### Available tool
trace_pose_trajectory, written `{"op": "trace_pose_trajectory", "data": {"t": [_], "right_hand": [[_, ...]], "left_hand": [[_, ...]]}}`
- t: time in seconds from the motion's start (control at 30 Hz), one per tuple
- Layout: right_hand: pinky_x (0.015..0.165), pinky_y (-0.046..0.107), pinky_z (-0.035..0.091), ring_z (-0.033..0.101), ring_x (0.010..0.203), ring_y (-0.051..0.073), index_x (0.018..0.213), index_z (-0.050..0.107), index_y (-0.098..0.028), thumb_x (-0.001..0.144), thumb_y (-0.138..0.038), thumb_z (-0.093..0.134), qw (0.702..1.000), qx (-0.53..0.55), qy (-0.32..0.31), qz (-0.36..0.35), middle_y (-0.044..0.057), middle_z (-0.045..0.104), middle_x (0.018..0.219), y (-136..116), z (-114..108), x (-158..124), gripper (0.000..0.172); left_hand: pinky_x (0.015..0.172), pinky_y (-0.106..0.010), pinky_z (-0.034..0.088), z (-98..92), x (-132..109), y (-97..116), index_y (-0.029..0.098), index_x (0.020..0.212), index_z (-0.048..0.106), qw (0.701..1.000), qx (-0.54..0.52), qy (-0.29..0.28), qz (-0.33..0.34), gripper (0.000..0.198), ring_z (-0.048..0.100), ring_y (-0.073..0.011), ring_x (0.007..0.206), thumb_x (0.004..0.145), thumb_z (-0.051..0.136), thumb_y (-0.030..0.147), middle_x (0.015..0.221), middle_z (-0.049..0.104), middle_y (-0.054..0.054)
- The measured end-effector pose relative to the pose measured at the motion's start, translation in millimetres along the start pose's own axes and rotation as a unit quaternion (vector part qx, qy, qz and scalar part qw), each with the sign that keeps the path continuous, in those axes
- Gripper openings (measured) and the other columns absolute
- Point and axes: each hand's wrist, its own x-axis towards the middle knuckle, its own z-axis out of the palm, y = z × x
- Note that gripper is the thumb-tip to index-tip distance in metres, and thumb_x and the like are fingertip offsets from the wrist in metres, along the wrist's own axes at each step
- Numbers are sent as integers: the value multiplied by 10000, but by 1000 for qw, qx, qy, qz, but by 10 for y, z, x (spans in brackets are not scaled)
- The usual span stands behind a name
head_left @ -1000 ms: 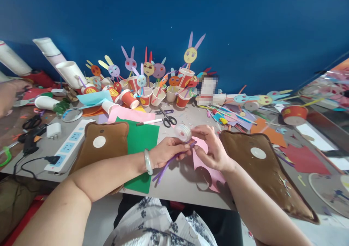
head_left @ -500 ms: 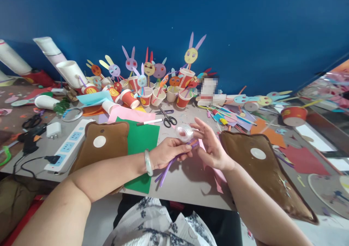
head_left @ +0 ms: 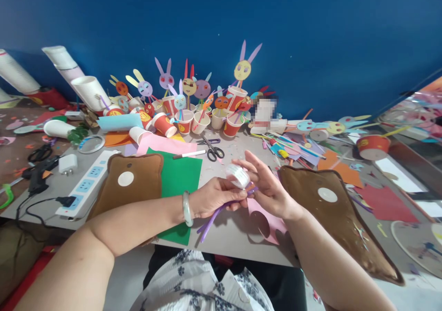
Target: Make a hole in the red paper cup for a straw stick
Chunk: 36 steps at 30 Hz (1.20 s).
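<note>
My left hand (head_left: 214, 196) is closed around purple straws (head_left: 211, 217) that stick out below it toward me. A roll of clear tape (head_left: 238, 175) sits at its fingertips, touching my right hand (head_left: 267, 187), whose fingers are stretched out beside the roll. A pink paper sheet (head_left: 263, 212) with a round hole cut out lies on the table under my right hand. A green paper sheet (head_left: 177, 177) lies under my left forearm.
Two brown pads (head_left: 129, 182) (head_left: 331, 205) flank my hands. Scissors (head_left: 212, 149) and a marker (head_left: 188, 154) lie behind them. Paper cups with bunny faces on sticks (head_left: 193, 104) crowd the back. A power strip (head_left: 88, 182) and glue gun (head_left: 39, 173) are left; paper scraps (head_left: 304, 150) right.
My right hand opened from a pinch at the tape roll to stretched fingers. The tape roll tilted and shifted slightly right. A person's hand at the far left went out of view.
</note>
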Motion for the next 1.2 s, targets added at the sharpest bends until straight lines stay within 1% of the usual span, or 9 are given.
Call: {"op": "trace_pose_trajectory", "data": {"t": [0.1, 0.23, 0.3, 0.43, 0.6, 0.77, 0.87, 1.07, 1.2], "right_hand": [[1146, 536, 368, 471, 1377, 274, 1584, 88, -363, 1001, -311, 439, 999, -37, 1, -16, 97, 516, 1469, -7, -4, 1, 682], [1218, 629, 64, 532, 1322, 292, 1587, 72, -330, 974, -216, 441, 986, -160, 19, -54, 103, 534, 1442, -5, -8, 11, 725], [1210, 644, 6, 591, 1255, 289, 1587, 68, -322, 967, -176, 428, 979, -195, 23, -64, 114, 530, 1441, -21, -7, 23, 732], [1208, 644, 14, 629, 1202, 281, 1587, 66, -319, 976, -166, 404, 974, -213, 28, -72, 124, 542, 1419, -45, -9, 52, 715], [1202, 651, 61, 589, 1247, 280, 1587, 81, -278, 983, -185, 409, 972, -216, 44, -75, 109, 665, 1220, 19, -11, 74, 693], [1188, 638, 148, 583, 1234, 271, 1575, 113, -264, 965, -178, 450, 972, -220, 56, -62, 92, 702, 1121, 89, -23, 83, 702], [1167, 618, 226, 616, 1163, 258, 1547, 189, -266, 943, -151, 441, 972, -219, 65, -54, 77, 707, 1078, 103, -30, 91, 665], [1143, 604, 284, 657, 1046, 250, 1440, 363, -254, 832, -66, 429, 965, -244, 93, -25, 48, 702, 969, 154, -34, 100, 639], [1104, 585, 358, 661, 1031, 261, 1386, 438, -252, 816, -127, 516, 971, -222, 93, 11, 67, 685, 1066, 141, -29, 87, 589]], "left_hand": [[538, -231, 333, 7, -12, -4, 94, 883, 717, 1000, 1, -7, -16, 419, 517, -65, 558, 658, 858, 419, 711, 656, -48], [529, -224, 320, 19, -16, 40, 88, 814, 710, 1000, 12, -8, -26, 413, 501, -50, 532, 663, 847, 446, 696, 652, -42], [533, -225, 323, 26, -14, 68, 90, 810, 713, 1000, 16, -3, -20, 417, 496, -50, 532, 660, 845, 456, 686, 650, -37], [546, -231, 329, 21, -8, 93, 94, 790, 716, 1000, 25, 10, -7, 417, 486, -51, 537, 652, 845, 466, 682, 649, -33], [541, -237, 309, -8, 6, 86, 90, 791, 723, 998, 44, 25, 34, 405, 481, -55, 542, 682, 823, 466, 692, 641, -33], [552, -247, 315, 13, -6, 108, 98, 767, 714, 994, 68, 42, 76, 369, 479, -62, 556, 714, 799, 453, 702, 639, -34], [545, -251, 305, 41, -31, 117, 106, 739, 699, 991, 89, 36, 92, 359, 460, -65, 550, 734, 779, 457, 658, 603, -16], [570, -260, 326, 37, -60, 128, 128, 734, 686, 977, 150, 58, 138, 337, 446, -80, 566, 817, 694, 455, 576, 522, 14], [584, -252, 359, 23, -51, 166, 132, 740, 686, 968, 179, 77, 155, 345, 456, -80, 569, 832, 672, 464, 584, 523, 17]]}}
